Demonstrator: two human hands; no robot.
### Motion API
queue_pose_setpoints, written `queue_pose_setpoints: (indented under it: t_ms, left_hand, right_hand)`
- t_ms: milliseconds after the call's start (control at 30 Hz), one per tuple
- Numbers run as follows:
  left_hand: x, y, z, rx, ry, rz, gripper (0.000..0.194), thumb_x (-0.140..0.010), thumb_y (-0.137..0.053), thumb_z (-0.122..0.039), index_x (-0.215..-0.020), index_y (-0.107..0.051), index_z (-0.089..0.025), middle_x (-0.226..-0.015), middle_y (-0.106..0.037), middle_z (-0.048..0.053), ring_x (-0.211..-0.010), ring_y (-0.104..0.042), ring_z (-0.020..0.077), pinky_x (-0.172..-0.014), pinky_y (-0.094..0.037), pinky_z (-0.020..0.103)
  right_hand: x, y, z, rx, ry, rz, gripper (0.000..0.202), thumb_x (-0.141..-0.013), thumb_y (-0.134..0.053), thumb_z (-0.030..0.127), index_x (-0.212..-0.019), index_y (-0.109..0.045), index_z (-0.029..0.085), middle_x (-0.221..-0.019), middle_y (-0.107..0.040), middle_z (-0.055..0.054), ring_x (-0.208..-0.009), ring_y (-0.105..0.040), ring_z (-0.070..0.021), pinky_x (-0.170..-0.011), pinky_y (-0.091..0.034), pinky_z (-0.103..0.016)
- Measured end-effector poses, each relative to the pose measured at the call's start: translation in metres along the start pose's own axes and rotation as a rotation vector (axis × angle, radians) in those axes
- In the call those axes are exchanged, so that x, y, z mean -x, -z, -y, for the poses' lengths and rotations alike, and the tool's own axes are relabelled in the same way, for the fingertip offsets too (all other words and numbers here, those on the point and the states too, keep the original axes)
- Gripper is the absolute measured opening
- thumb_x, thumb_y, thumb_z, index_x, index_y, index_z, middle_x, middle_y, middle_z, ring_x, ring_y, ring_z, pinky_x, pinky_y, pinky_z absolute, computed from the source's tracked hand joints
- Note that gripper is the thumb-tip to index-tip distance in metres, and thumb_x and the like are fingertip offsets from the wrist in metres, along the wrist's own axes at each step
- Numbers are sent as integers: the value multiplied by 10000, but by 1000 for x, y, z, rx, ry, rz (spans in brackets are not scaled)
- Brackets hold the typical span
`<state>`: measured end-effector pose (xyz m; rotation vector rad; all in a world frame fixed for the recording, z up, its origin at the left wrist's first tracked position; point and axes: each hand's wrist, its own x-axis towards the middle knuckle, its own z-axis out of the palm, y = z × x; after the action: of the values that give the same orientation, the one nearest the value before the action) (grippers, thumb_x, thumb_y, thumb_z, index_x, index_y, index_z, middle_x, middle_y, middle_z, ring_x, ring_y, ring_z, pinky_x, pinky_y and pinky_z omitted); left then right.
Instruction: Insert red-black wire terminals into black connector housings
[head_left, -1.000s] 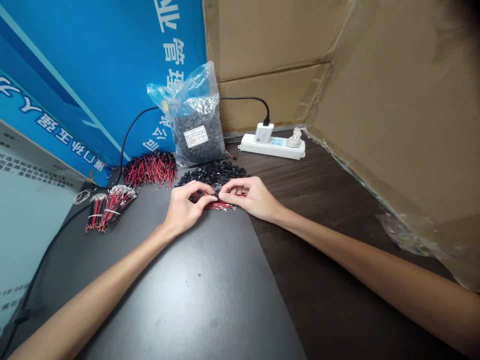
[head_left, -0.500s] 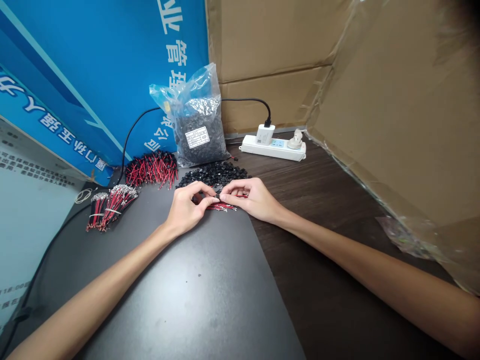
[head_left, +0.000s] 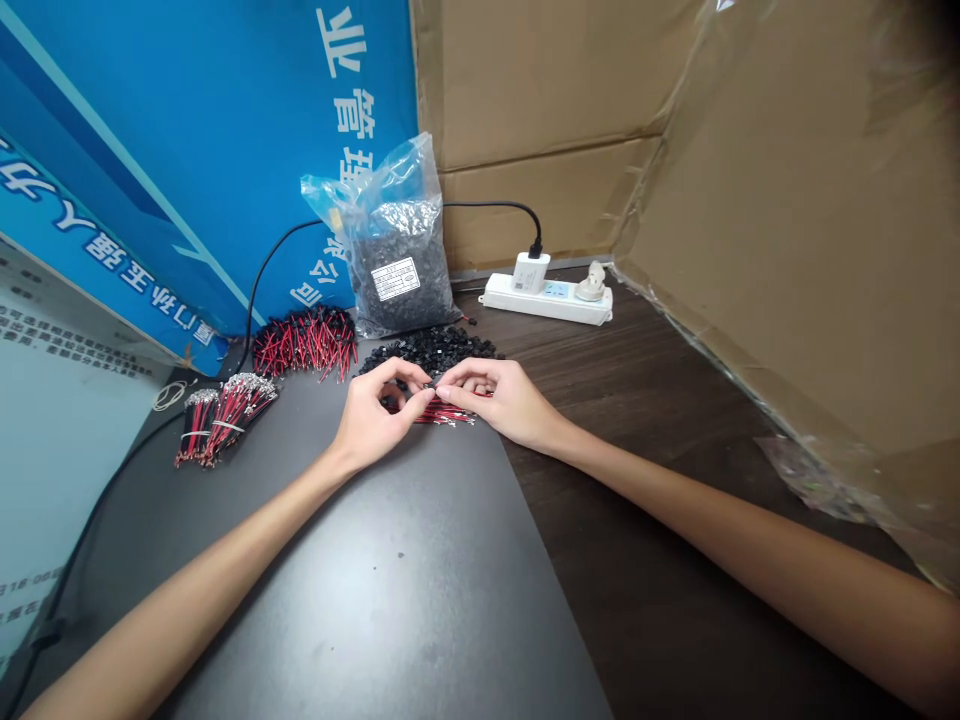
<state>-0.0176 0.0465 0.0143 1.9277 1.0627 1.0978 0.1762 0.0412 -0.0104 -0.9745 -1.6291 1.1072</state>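
Note:
My left hand [head_left: 379,412] is closed in a pinch on a small black connector housing [head_left: 430,385], mostly covered by the fingertips. Thumb and forefinger of my right hand [head_left: 506,400] meet it tip to tip, also pinched; a bit of red wire shows by its curled fingers, and the wire's end is hidden. Beneath both hands lie loose red wires [head_left: 448,414] with bare metal ends. Just behind the fingers spreads a heap of black connector housings [head_left: 439,346].
A clear bag [head_left: 397,285] of black parts stands behind the heap. Left of it are a pile of red-and-black wires [head_left: 306,342] and banded wire bundles [head_left: 232,415]. A white power strip [head_left: 551,297] sits at the back right. Cardboard walls [head_left: 750,250] enclose the right.
The fingertips of both hands have drawn slightly closer around the small housing, which shows less now. The view has shifted a little; the piles are unchanged.

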Motion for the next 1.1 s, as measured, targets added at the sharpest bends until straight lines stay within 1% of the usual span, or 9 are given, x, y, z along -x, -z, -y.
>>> queue_pose_setpoints:
  t_ms: [67, 233, 400, 533, 667, 800, 967, 1100]
  left_hand:
    - [0, 0, 0, 24, 14, -29, 121, -786, -723, -284, -820, -682, -175, -777, -668, 22, -697, -608, 137, -582, -492, 236]
    - [-3, 3, 3, 142, 65, -147, 123, -715, -758, -271, -768, -700, -176, -757, -668, 23, -702, -599, 146, -607, -486, 255]
    - [-6, 6, 7, 250, 160, -248, 142, -629, -784, -254, -713, -696, -181, -673, -634, -2, -593, -545, 127, -546, -450, 257]
    - [-7, 6, 6, 289, 201, -277, 146, -589, -784, -228, -685, -686, -180, -672, -648, -5, -562, -535, 117, -529, -434, 256]
    - [-7, 6, 6, 306, 225, -317, 140, -575, -779, -211, -672, -683, -180, -670, -654, -7, -556, -533, 114, -520, -421, 256]
    - [-7, 6, 8, 318, 240, -325, 143, -556, -777, -186, -666, -685, -180, -662, -658, -9, -574, -539, 117, -531, -416, 256]
    - [-7, 7, 11, 331, 265, -323, 150, -538, -774, -182, -653, -679, -177, -641, -660, -6, -561, -543, 121, -522, -406, 255]
    - [-9, 9, 16, 361, 258, -389, 113, -564, -729, -180, -654, -661, -176, -606, -636, -15, -500, -485, 98, -502, -373, 250]
  right_hand:
    - [0, 0, 0, 1, -1, -11, 285, -842, -699, 438, -849, -734, 156, -762, -713, -39, -625, -567, -133, -579, -437, -259]
    - [-1, -2, -1, -12, -12, -62, 359, -846, -683, 519, -794, -694, 164, -736, -675, -26, -614, -538, -129, -589, -426, -267]
    - [-1, -2, 1, 47, -34, -62, 419, -864, -644, 572, -759, -666, 167, -680, -620, -16, -603, -508, -134, -573, -402, -271]
    - [0, -3, 3, 72, -40, -52, 435, -876, -619, 583, -729, -626, 173, -640, -567, 4, -565, -451, -120, -542, -361, -264]
    - [0, -3, 6, 107, -6, -23, 449, -902, -580, 588, -701, -580, 186, -626, -526, 17, -545, -393, -110, -530, -328, -262]
    - [1, -2, 7, 153, 16, -24, 480, -915, -549, 606, -671, -538, 193, -617, -485, 25, -557, -381, -111, -536, -310, -263]
    - [1, -1, 7, 154, 2, -13, 515, -915, -530, 636, -644, -500, 199, -594, -450, 31, -553, -377, -113, -531, -288, -265]
    - [2, 0, 6, 146, 5, -46, 540, -911, -530, 652, -617, -455, 206, -586, -434, 36, -553, -366, -109, -544, -288, -271]
